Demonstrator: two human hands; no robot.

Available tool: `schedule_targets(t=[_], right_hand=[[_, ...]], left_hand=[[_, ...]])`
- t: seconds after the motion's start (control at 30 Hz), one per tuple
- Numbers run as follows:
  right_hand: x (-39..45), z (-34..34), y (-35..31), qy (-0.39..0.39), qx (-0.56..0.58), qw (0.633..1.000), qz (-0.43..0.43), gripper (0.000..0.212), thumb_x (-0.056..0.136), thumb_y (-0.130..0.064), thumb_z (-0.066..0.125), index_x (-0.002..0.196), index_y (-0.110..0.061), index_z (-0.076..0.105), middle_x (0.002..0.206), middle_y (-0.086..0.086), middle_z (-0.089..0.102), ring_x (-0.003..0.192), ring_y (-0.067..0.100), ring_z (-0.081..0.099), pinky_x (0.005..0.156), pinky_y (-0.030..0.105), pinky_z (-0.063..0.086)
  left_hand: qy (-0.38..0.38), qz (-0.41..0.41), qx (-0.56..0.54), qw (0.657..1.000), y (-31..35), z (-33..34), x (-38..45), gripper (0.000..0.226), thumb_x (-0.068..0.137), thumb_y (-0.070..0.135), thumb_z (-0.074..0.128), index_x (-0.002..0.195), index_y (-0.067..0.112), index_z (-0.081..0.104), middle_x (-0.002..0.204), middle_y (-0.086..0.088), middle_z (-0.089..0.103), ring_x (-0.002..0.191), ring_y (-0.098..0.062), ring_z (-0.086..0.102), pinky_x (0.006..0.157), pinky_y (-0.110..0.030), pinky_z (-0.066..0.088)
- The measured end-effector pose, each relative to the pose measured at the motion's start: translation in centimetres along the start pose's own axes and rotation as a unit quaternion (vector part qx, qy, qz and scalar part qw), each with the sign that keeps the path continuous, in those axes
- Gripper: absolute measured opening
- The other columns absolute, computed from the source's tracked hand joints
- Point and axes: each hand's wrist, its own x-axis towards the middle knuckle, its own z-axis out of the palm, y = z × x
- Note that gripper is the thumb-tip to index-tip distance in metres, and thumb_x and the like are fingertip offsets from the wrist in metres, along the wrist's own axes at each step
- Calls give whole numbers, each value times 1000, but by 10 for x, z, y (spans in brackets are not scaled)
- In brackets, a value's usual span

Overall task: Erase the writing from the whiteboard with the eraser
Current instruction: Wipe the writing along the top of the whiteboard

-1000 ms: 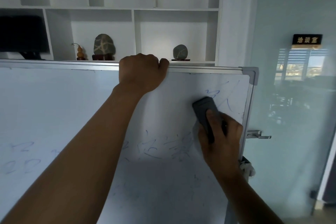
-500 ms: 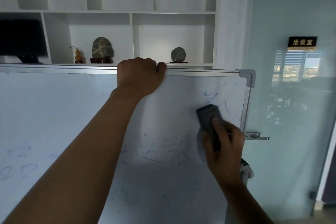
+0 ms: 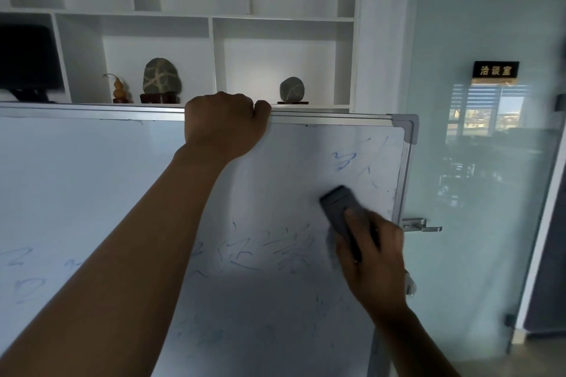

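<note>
Whiteboard braced and wiped near its right edge

The whiteboard [image 3: 92, 177] frame is gripped by the left hand [image 3: 223, 125] to steady it; the eraser [image 3: 338, 206], held by the right hand [image 3: 373, 257], is pressed flat, blue writing [image 3: 346, 159] at its 12 o'clock.

Left hand [image 3: 225, 124] curled over the whiteboard [image 3: 92, 177] top edge, arm outstretched; right hand [image 3: 372, 257] grips the eraser [image 3: 338, 203]

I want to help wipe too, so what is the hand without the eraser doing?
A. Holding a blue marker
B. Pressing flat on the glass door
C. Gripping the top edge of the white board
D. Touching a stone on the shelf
C: the left hand curls over the metal top rail of the white, metal-framed whiteboard, while the right hand holds the grey rectangular eraser against it.
</note>
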Motion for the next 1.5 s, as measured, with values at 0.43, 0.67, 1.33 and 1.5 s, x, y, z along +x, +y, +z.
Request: schedule_targets(t=[0.43,0.67,1.33,1.5], right_hand=[[-8,-7,-3,53,111,965,233,57,85,-45,56,127,-7,59,119,17,49,111,31,43,94,18,28],[6,-2,-11,42,79,980,178,50,87,-40,59,126,-8,59,120,18,50,107,30,44,90,20,29],[34,2,-1,129,57,968,208,49,92,-30,56,132,-2,55,118,23,50,103,33,46,88,39,42],[29,4,-10,14,0,1000,-15,49,88,-33,52,132,-10,51,122,19,49,101,35,47,88,27,33]], left_hand=[[8,-8,-4,1000,0,2,1,58,94,41,24,54,10,53,53,-9,52,59,-31,56,74,-33,51],[16,-5,13,1000,2,0,1,55,96,39,27,55,11,50,54,-8,50,58,-30,52,63,-28,39],[19,-6,18,1000,4,0,-1,55,96,38,28,58,9,56,56,-8,54,57,-28,54,57,-25,33],[17,-9,22,1000,3,0,-1,55,96,38,29,57,10,55,55,-8,53,56,-28,53,57,-24,33]])
